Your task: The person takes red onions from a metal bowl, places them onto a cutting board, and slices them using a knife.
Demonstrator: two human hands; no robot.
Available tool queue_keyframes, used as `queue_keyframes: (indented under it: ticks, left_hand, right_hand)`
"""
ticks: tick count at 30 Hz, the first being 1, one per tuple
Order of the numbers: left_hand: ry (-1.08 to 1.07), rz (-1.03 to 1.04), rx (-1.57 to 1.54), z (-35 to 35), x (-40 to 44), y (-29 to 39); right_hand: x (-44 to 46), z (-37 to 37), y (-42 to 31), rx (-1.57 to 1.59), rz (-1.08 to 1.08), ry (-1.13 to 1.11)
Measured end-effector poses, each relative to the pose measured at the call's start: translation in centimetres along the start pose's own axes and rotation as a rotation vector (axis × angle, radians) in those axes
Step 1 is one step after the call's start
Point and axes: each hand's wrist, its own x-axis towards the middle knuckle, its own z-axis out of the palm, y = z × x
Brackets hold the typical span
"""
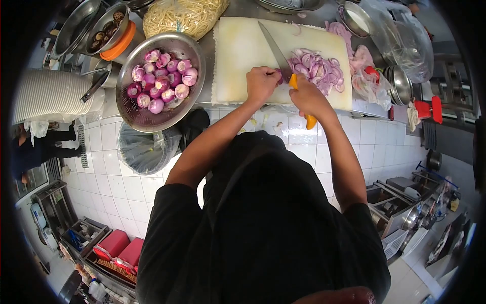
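Observation:
My right hand (309,96) is wrapped round the yellow handle of a kitchen knife (275,45), whose blade points away from me over the white cutting board (233,55). My left hand (262,85) is closed on a red onion (279,76) just left of the blade; only a bit of the onion shows past the fingers. To the right of the knife lies a pile of sliced red onion (319,71). A perforated metal colander (124,101) on the left holds several peeled red onions (164,83).
Behind the colander sits a clear bag of noodle-like strips (185,17). Metal bowls (357,20), plastic bags (400,40) and a pink cloth (360,58) crowd the right side. Below the counter edge stands a lined bin (147,152). Another person (40,149) is at far left.

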Motion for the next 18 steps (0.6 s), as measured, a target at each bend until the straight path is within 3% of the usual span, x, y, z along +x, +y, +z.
queue_keyframes:
  ticks: [10,16,18]
  left_hand:
    - [0.006,0.014,0.006,0.1,0.1,-0.3]
    - [0.046,0.045,-0.017,0.5,0.3,-1.0]
    - [0.040,0.043,-0.040,0.7,0.4,-1.2]
  right_hand:
    - [-1.4,1.1,1.1,-0.005,0.032,-0.015]
    - [2.6,4.7,4.8,-0.205,-0.140,0.144]
    - [2.5,3.9,4.2,-0.059,-0.067,0.084]
